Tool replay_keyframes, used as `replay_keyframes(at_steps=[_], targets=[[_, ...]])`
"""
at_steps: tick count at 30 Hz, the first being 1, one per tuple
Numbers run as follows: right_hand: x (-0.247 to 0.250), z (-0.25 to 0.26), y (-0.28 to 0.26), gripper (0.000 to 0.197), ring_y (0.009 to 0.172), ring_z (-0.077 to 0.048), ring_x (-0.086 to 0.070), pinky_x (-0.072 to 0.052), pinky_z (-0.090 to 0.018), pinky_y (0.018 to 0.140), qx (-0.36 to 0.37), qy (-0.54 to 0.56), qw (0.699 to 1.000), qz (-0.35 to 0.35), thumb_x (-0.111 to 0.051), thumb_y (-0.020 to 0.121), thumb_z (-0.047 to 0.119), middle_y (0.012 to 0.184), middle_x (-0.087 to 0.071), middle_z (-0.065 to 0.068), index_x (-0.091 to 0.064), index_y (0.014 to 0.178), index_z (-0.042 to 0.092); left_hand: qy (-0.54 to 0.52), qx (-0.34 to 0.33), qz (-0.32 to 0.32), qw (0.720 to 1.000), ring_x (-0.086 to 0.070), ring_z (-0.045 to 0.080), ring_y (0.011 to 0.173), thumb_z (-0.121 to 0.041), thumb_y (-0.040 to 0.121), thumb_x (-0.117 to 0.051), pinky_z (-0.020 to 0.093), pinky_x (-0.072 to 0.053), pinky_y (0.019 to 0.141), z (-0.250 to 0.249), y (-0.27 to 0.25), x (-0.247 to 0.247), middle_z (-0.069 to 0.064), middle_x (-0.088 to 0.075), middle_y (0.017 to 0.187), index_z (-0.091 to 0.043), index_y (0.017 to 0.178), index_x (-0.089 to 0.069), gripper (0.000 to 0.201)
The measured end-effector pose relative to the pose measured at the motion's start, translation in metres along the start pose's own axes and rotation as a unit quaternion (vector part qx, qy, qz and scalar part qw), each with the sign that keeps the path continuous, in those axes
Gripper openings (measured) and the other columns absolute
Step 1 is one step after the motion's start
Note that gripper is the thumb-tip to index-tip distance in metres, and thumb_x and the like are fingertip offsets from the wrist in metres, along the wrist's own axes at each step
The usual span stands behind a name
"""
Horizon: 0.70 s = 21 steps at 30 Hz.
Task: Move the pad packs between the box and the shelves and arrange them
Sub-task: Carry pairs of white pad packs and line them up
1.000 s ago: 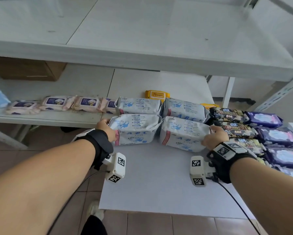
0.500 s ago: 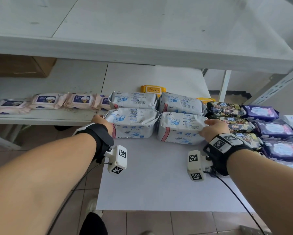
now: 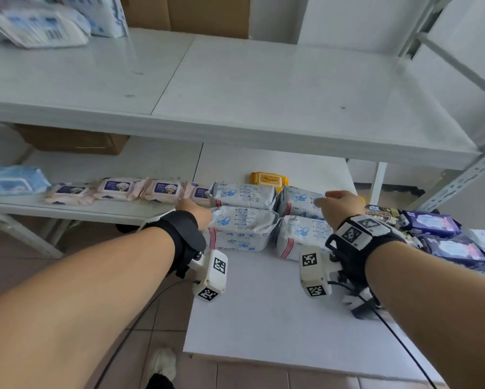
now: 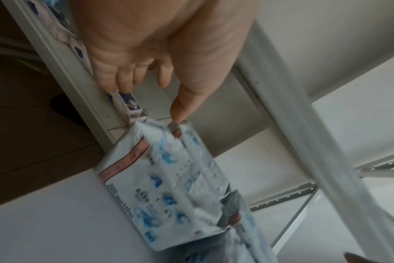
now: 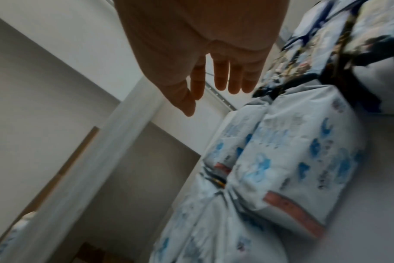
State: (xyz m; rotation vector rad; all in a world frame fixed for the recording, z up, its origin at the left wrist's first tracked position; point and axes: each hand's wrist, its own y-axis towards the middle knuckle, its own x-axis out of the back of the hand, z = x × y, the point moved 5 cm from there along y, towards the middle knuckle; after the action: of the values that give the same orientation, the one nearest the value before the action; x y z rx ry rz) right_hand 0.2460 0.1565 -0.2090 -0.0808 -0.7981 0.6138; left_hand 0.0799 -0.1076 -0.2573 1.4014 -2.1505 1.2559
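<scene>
Head view: nearest, on the white board's front half, two white plastic pad packs with blue print (image 3: pixel 240 230) lie side by side in the front row, two more touching behind. The left hand (image 3: pixel 195 213) sits at the front-left pack's end, thumb touching it, fingers loose. The right hand (image 3: pixel 338 206) hovers over the right-hand packs, fingers straight, holding nothing. Though the wrist views are blurred, a shove seems likely to skew the rows into the orange wipes pouch (image 3: pixel 269 180) behind.
</scene>
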Motion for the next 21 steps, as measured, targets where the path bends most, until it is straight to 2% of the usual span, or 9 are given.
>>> replay_keyframes(at_steps=[3,4,6,8,11,13,15,18,21], targets=[[-0.011,0.056,-0.02,0.042,0.091,-0.019,-0.059,-0.047,-0.03,0.079,0.048,0.045,0.997,0.027,-0.067,0.08,0.031,0.108,-0.065,-0.004,-0.062,0.119,0.016,-0.003,-0.035,-0.015,0.999,-0.055,0.03,0.117,-0.022,0.085,-0.065,0.03,-0.043,0.082,-0.016,-0.012,0.047,0.013,-0.058,0.127,-0.001,0.125,-0.055,0.047],[-0.015,0.075,-0.027,0.041,0.087,-0.02,-0.059,-0.047,-0.03,0.08,0.063,0.069,0.995,0.034,-0.069,0.08,0.032,0.101,-0.066,-0.005,-0.064,0.116,0.013,-0.018,-0.044,-0.025,0.999,-0.055,0.03,0.119,-0.025,0.086,-0.063,0.03,-0.044,0.087,-0.021,-0.015,0.066,0.013,-0.057,0.13,0.0,0.126,-0.054,0.048],[-0.025,0.113,-0.041,0.037,0.071,-0.017,-0.056,-0.048,-0.029,0.071,0.081,0.11,0.989,0.049,-0.07,0.08,0.032,0.078,-0.063,-0.002,-0.066,0.11,0.011,-0.053,-0.059,-0.04,0.996,-0.052,0.028,0.123,-0.029,0.089,-0.06,0.031,-0.043,0.096,-0.029,-0.02,0.104,0.013,-0.051,0.138,-0.001,0.133,-0.049,0.054],[-0.036,0.15,-0.057,0.031,0.069,-0.016,-0.057,-0.052,-0.032,0.072,0.097,0.128,0.984,0.071,-0.069,0.08,0.035,0.071,-0.059,0.001,-0.067,0.101,0.012,-0.098,-0.08,-0.054,0.99,-0.051,0.026,0.124,-0.034,0.09,-0.059,0.031,-0.042,0.101,-0.034,-0.023,0.145,0.01,-0.048,0.141,-0.006,0.139,-0.043,0.059],[-0.056,0.206,-0.08,0.024,0.089,-0.025,-0.062,-0.052,-0.043,0.089,0.124,0.137,0.978,0.097,-0.067,0.08,0.041,0.081,-0.061,0.001,-0.062,0.079,0.018,-0.199,-0.102,-0.078,0.972,-0.047,0.025,0.127,-0.037,0.087,-0.061,0.037,-0.039,0.107,-0.034,-0.029,0.21,0.006,-0.048,0.141,-0.01,0.137,-0.046,0.058],[-0.074,0.242,-0.095,0.026,0.089,-0.027,-0.062,-0.05,-0.045,0.089,0.135,0.15,0.973,0.112,-0.067,0.08,0.043,0.079,-0.06,0.0,-0.059,0.076,0.018,-0.243,-0.116,-0.099,0.958,-0.046,0.025,0.128,-0.034,0.087,-0.062,0.038,-0.036,0.109,-0.028,-0.028,0.255,0.007,-0.049,0.14,-0.007,0.134,-0.048,0.057],[-0.096,0.278,-0.11,0.03,0.089,-0.03,-0.062,-0.049,-0.047,0.091,0.138,0.152,0.97,0.129,-0.067,0.08,0.043,0.083,-0.063,-0.005,-0.062,0.08,0.014,-0.258,-0.119,-0.105,0.953,-0.046,0.025,0.128,-0.032,0.087,-0.063,0.035,-0.037,0.107,-0.019,-0.022,0.299,0.008,-0.049,0.14,-0.006,0.135,-0.047,0.057],[-0.138,0.332,-0.136,0.042,0.109,-0.041,-0.06,-0.045,-0.055,0.098,0.134,0.16,0.967,0.148,-0.069,0.081,0.04,0.111,-0.063,-0.019,-0.061,0.095,0.002,-0.271,-0.117,-0.105,0.95,-0.047,0.026,0.126,-0.03,0.087,-0.063,0.033,-0.038,0.102,0.004,-0.008,0.366,0.01,-0.049,0.139,-0.004,0.137,-0.044,0.059],[-0.179,0.38,-0.153,0.042,0.105,-0.038,-0.062,-0.044,-0.054,0.099,0.125,0.164,0.965,0.163,-0.069,0.081,0.039,0.105,-0.064,-0.015,-0.06,0.099,0.002,-0.278,-0.104,-0.104,0.949,-0.045,0.026,0.129,-0.029,0.088,-0.063,0.035,-0.036,0.104,0.026,0.012,0.431,0.01,-0.046,0.142,-0.003,0.139,-0.042,0.061]])
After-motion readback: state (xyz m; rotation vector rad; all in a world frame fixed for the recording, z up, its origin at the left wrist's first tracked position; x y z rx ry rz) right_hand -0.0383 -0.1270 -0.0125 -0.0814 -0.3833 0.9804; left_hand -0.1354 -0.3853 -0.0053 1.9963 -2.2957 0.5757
